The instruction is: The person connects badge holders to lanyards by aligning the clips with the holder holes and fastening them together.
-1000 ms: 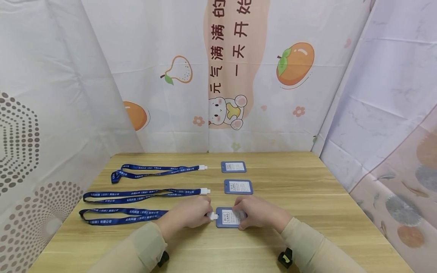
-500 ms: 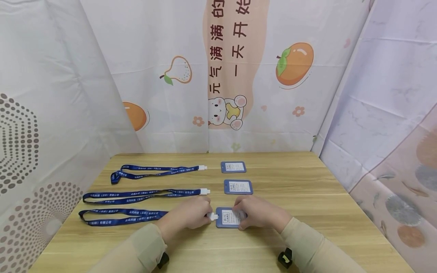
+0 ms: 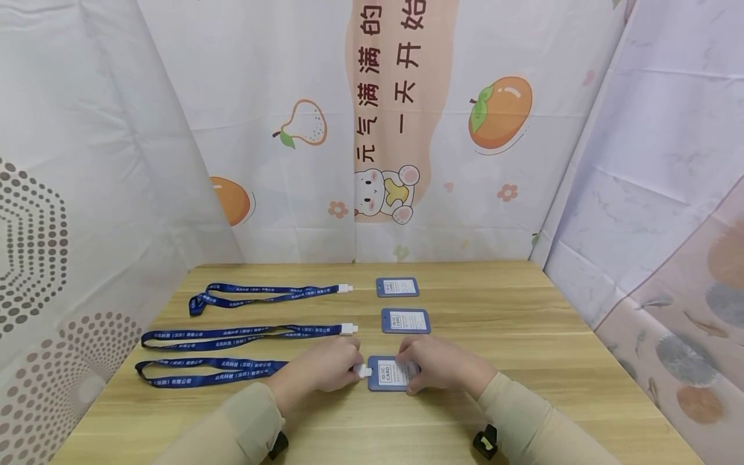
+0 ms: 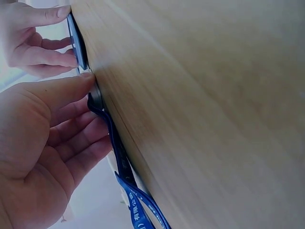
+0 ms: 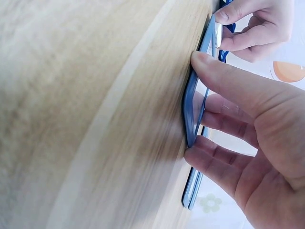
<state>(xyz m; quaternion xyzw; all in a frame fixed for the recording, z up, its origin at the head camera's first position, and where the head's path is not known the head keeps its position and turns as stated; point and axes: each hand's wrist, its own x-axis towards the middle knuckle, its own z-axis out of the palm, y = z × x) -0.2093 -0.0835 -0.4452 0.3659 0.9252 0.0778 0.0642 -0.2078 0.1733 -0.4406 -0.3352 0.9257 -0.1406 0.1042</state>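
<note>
My left hand [image 3: 330, 365] pinches the white clip [image 3: 363, 371] at the end of the nearest blue lanyard [image 3: 244, 374], between thumb and fingers. The lanyard's loop lies flat to the left. Beside it, my right hand [image 3: 442, 365] grips a blue ID card holder [image 3: 383, 373] by its long edges; the holder lies flat on the table, its right end covered by the fingers. The clip's tip meets the holder's left end, at the slot. Whether it is hooked in is too small to tell. The right wrist view shows thumb and fingers on the holder's rim [image 5: 189, 105].
Behind lie two more blue lanyards, a middle one [image 3: 238, 341] and a far one [image 3: 250, 300], their white clips pointing right. To their right are two more card holders, a middle one [image 3: 405, 321] and a far one [image 3: 398, 287]. Printed curtains [image 3: 279, 187] surround the wooden table [image 3: 523, 336].
Both hands keep their places on the clip and the card holder. The head view has tilted very slightly, so everything sits a few pixels lower.
</note>
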